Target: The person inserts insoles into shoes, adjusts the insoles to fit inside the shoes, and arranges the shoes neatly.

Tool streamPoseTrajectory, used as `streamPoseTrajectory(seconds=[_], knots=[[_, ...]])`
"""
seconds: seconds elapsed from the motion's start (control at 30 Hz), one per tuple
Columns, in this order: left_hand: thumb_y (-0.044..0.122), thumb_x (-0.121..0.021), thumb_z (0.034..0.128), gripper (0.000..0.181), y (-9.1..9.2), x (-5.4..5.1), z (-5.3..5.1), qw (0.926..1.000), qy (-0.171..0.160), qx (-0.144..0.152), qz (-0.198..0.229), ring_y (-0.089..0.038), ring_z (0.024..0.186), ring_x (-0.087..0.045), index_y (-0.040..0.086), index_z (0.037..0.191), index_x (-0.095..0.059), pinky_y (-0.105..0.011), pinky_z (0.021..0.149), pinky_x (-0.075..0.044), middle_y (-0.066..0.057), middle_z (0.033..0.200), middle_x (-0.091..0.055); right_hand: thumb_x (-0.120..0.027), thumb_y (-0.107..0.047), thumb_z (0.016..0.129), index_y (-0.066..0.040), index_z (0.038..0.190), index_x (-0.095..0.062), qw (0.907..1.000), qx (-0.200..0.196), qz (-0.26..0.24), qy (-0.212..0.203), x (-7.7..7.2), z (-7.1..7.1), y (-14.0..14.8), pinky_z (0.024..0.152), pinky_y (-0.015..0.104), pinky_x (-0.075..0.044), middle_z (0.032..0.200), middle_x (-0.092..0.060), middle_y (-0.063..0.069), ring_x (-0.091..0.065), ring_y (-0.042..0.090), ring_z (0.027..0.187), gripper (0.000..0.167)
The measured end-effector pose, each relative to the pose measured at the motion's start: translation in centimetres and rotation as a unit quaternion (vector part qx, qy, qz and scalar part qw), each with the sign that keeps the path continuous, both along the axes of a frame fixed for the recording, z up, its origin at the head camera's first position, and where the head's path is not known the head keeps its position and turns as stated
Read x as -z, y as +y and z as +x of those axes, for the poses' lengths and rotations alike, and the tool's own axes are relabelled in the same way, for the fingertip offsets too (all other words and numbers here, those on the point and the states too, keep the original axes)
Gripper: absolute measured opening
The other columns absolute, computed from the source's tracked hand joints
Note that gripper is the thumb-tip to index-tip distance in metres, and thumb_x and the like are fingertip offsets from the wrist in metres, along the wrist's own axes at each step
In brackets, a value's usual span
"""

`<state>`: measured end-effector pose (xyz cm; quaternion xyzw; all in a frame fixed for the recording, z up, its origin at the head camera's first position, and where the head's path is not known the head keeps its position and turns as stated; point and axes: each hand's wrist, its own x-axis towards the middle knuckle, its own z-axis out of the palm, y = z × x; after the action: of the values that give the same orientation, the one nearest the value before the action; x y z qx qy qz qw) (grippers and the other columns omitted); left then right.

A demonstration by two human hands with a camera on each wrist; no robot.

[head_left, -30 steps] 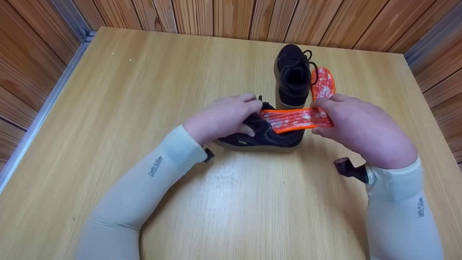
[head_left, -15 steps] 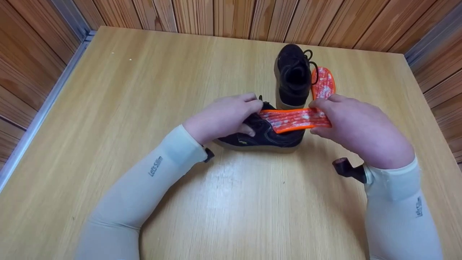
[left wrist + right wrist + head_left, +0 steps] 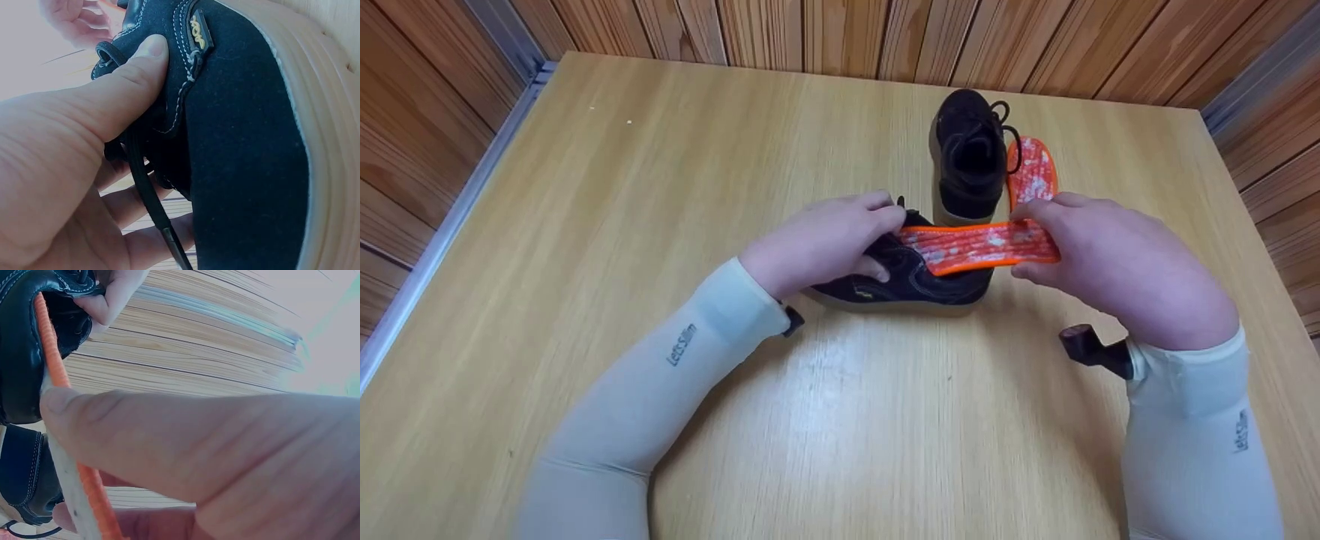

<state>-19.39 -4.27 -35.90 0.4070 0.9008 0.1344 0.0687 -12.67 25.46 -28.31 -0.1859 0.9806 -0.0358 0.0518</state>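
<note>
Nearest, the pale left sleeve and right sleeve reach in over the wooden bench, both carrying dark lettering. A small black mount juts from the wrist end of the right sleeve, and another black piece shows at the left one.

Farther in, a dark near shoe stands sole down, toe to the left and heel to the right, with a tan sole and a small yellow mark on its side. The left hand has its grip round the front part of this shoe: the thumb presses the near side, next to a black lace, and other fingers lie on the far side. The right hand has a narrow grip, pinching the right end of a red and white insole with an orange edge. That insole lies over the heel of the near shoe, its left end apparently inside the mouth; how deep it reaches is hidden.

Beyond, a far shoe stands with its toe pointing far, laces looping right. Just to its right lies a second insole, its near end hidden behind the right hand. Farthest is a plank wall.
</note>
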Motion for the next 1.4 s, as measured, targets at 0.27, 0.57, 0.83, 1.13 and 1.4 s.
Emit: streamPoseTrajectory(seconds=[0.27,0.57,0.83,1.13,1.4], knots=[[0.044,-0.084,0.0946,0.053,0.1,0.0,0.0,1.0,-0.002,-0.003,-0.003,-0.029,0.115,-0.067,0.014,0.132,-0.061,-0.05,0.105,-0.058,-0.007,0.134,-0.062,-0.091,-0.023,0.09,-0.007,0.132,-0.068,0.9998,0.014,0.013,-0.008,-0.3,-0.1,0.4,0.073,0.054,-0.055,0.107,-0.072,0.016,-0.065,0.029,0.083,0.05],[0.044,-0.084,0.095,0.052,0.0,-0.1,0.1,1.0,-0.005,-0.006,-0.004,-0.027,0.117,-0.067,0.015,0.132,-0.061,-0.05,0.105,-0.058,-0.006,0.133,-0.062,-0.091,-0.02,0.089,-0.008,0.124,-0.072,0.9997,-0.001,0.016,0.017,-0.4,0.2,0.2,0.07,0.045,-0.051,0.101,-0.07,0.009,-0.061,0.025,0.081,0.042],[0.044,-0.084,0.0941,0.054,0.0,0.0,-0.1,1.0,-0.004,0.002,-0.003,-0.03,0.114,-0.067,0.012,0.131,-0.06,-0.05,0.105,-0.058,-0.008,0.132,-0.062,-0.091,-0.02,0.09,-0.009,0.116,-0.072,0.9997,-0.003,0.013,0.018,-0.1,0.1,-0.3,0.071,0.046,-0.05,0.098,-0.069,0.01,-0.061,0.026,0.08,0.034],[0.044,-0.084,0.0941,0.054,0.0,0.0,0.0,1.0,-0.004,0.003,-0.002,-0.03,0.111,-0.067,0.012,0.131,-0.06,-0.049,0.104,-0.058,-0.007,0.131,-0.062,-0.09,-0.021,0.092,-0.008,0.116,-0.071,0.9995,-0.011,0.018,0.022,0.2,0.1,-0.6,0.071,0.048,-0.052,0.097,-0.069,0.011,-0.061,0.027,0.081,0.033],[0.044,-0.084,0.0944,0.052,0.1,-0.1,0.0,0.9999,-0.011,-0.003,-0.003,-0.029,0.112,-0.066,0.014,0.129,-0.06,-0.049,0.104,-0.058,-0.007,0.133,-0.062,-0.09,-0.021,0.091,-0.007,0.121,-0.071,0.9998,-0.004,0.018,0.012,0.1,0.1,-0.6,0.075,0.052,-0.056,0.103,-0.071,0.013,-0.065,0.029,0.085,0.038]])
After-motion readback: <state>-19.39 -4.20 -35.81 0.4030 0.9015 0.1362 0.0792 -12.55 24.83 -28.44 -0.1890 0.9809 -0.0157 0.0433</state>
